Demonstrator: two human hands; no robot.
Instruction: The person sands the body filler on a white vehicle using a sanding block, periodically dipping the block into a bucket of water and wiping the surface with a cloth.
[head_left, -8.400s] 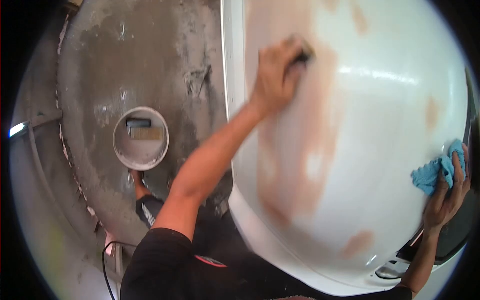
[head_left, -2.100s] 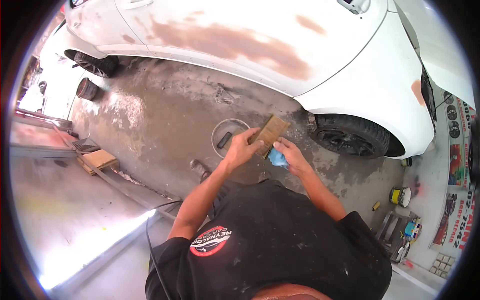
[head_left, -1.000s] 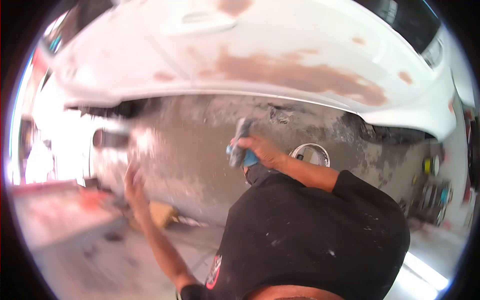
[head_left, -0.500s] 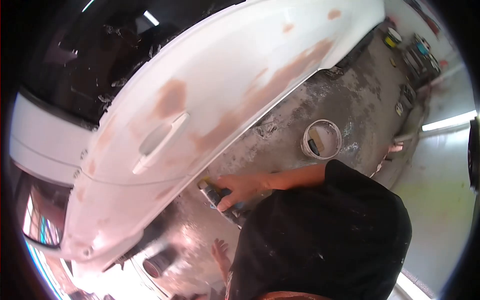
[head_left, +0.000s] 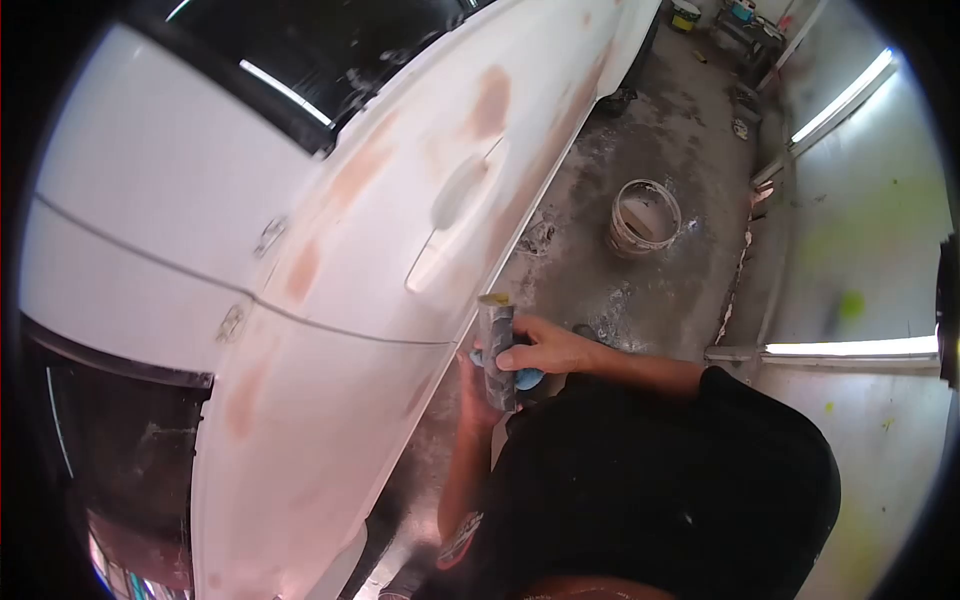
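My right hand (head_left: 545,345) is closed around a long sanding block (head_left: 498,355) with grey sandpaper on its face and blue parts showing at its sides. The block stands nearly upright in view, in front of the lower edge of a white car body panel (head_left: 330,450). From below, my left hand (head_left: 478,395) grips the block's near side; the block partly hides its fingers. Reddish-brown sanded patches (head_left: 490,100) mark the panel around a recessed door handle (head_left: 460,200).
A white bucket (head_left: 617,235) with something flat inside stands on the stained grey floor (head_left: 670,290). Dark car windows (head_left: 110,450) border the panel. To the right is a light wall (head_left: 860,250) with bright strips. Farther back are a yellow-and-black tub (head_left: 685,16) and a cluttered cart (head_left: 745,30).
My left hand has risen from low beside my body, fingers spread, to the sanding block. My right hand has lifted and turned the block upright. My view has shifted along the car.
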